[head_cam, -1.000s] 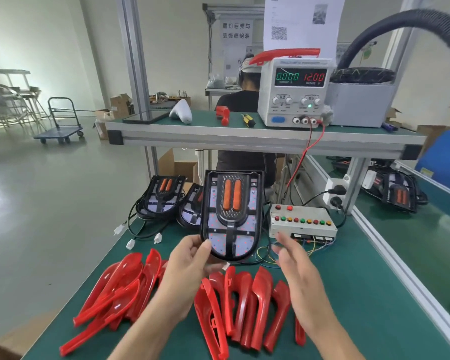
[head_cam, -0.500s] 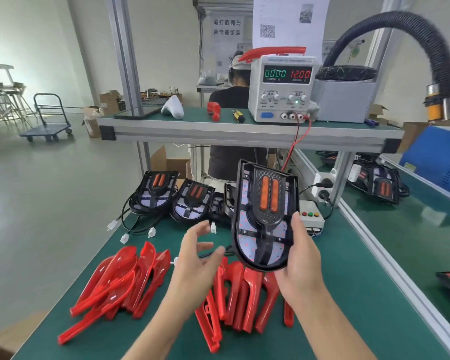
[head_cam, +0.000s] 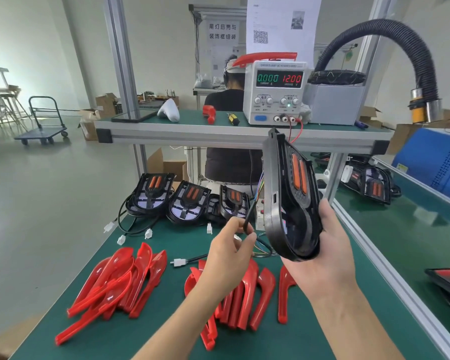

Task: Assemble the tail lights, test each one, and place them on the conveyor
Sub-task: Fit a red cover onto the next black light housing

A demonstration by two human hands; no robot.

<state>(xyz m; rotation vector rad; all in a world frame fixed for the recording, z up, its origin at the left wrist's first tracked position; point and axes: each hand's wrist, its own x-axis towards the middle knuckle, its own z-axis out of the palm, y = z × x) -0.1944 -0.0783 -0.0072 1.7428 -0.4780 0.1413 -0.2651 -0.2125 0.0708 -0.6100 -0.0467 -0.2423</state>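
Note:
My right hand [head_cam: 330, 253] grips the lower rim of a black tail light housing [head_cam: 289, 196] with two orange inserts, held upright above the green bench and turned edge-on. My left hand [head_cam: 231, 253] pinches the black cable [head_cam: 248, 219] that hangs from that housing. Three more black housings [head_cam: 187, 203] with cables lie at the back of the bench. Two heaps of red lenses [head_cam: 120, 281] lie at the front, partly hidden under my arms. A white connector [head_cam: 179, 262] rests on the mat. The test box is mostly hidden behind the held housing.
A power supply [head_cam: 276, 92] reading 12.00 V stands on the upper shelf [head_cam: 218, 133]. The conveyor [head_cam: 413, 242] runs along the right, carrying another tail light [head_cam: 372, 188]. A black hose [head_cam: 413, 55] arches above it. A person sits behind the bench.
The housing passed from my left hand to my right and has moved right, turning edge-on. My left hand has taken hold of its cable.

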